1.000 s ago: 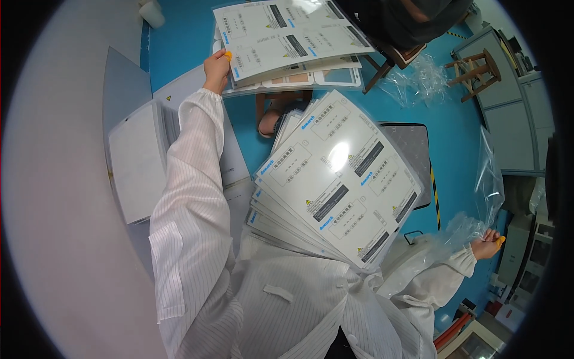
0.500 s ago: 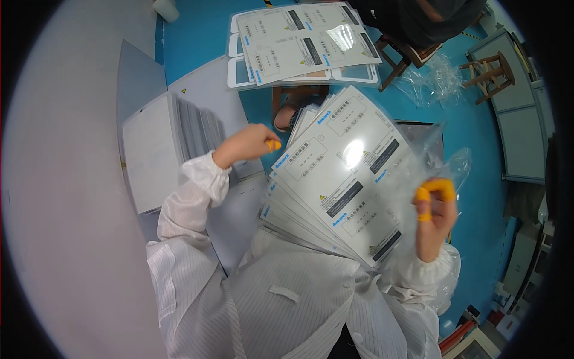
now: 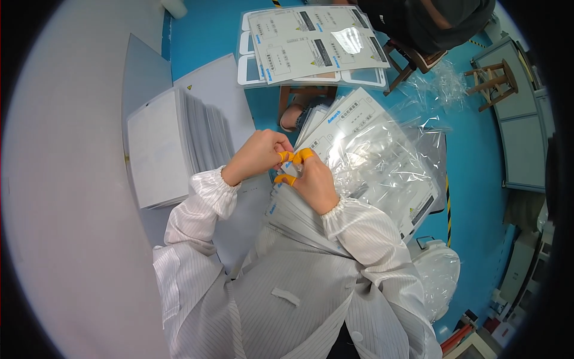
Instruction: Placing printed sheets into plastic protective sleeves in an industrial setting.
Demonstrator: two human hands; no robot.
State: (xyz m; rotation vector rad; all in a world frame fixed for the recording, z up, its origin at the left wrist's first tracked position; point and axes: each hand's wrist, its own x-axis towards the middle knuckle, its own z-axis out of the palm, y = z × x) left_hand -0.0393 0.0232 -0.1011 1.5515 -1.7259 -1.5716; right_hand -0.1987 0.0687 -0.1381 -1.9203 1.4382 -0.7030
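A stack of printed white label sheets point(image 3: 421, 206) lies fanned out in front of me, with crumpled clear plastic film point(image 3: 382, 158) spread over the top one. At the sheets' left corner my two hands meet. My left hand point(image 3: 257, 154) is closed in a pinch, an orange finger cot on a fingertip; what it pinches is too small to make out. My right hand point(image 3: 317, 184), with orange cots on thumb and forefinger, touches the left fingertips with its forefinger. Its thumb stands apart, lower down over the sheet edges, and nothing shows between the two.
A thick pile of white-faced panels point(image 3: 156, 152) stands on the grey table point(image 3: 212, 81) at left. Ahead, more printed sheets point(image 3: 320, 45) lie on a stool beside a seated person point(image 3: 424, 24). Loose film point(image 3: 436, 84) and a wooden stool point(image 3: 493, 81) are at far right.
My right hand has swung left from the right side of the sheets to my left hand. Clear film now covers much of the top sheet, and the view has shifted slightly.
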